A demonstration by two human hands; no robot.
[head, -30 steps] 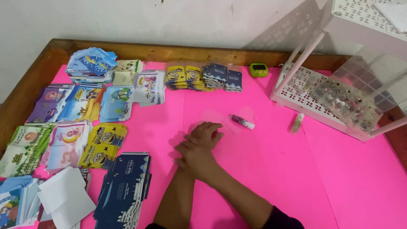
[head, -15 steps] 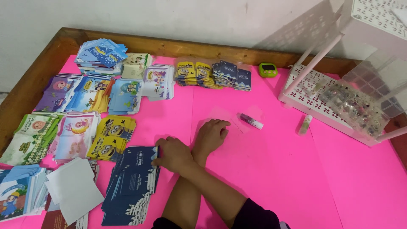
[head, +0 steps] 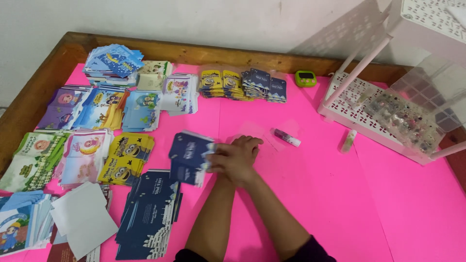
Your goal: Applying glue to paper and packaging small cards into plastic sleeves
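My left hand (head: pixel 218 160) grips a small stack of dark blue envelopes (head: pixel 187 156), held tilted just above the pink table cover (head: pixel 315 194). Below it on the table lies the larger pile of the same dark blue envelopes (head: pixel 148 213). My right hand (head: pixel 245 148) rests palm down right beside the left, fingers on a faint clear plastic sleeve (head: pixel 259 132). A small purple-and-white glue stick (head: pixel 287 138) lies just right of that hand.
Piles of colourful printed envelopes (head: pixel 104 109) cover the left half and the back edge. White paper sheets (head: pixel 82 218) lie at front left. A green timer (head: pixel 305 78), a white plastic rack (head: pixel 349 97) with a clear bead box (head: pixel 407 119), and a pale tube (head: pixel 348 141) stand at right.
My left hand reached to the dark blue pile, took a small stack off it and brought it up toward my right hand, which stayed on the clear sleeve.
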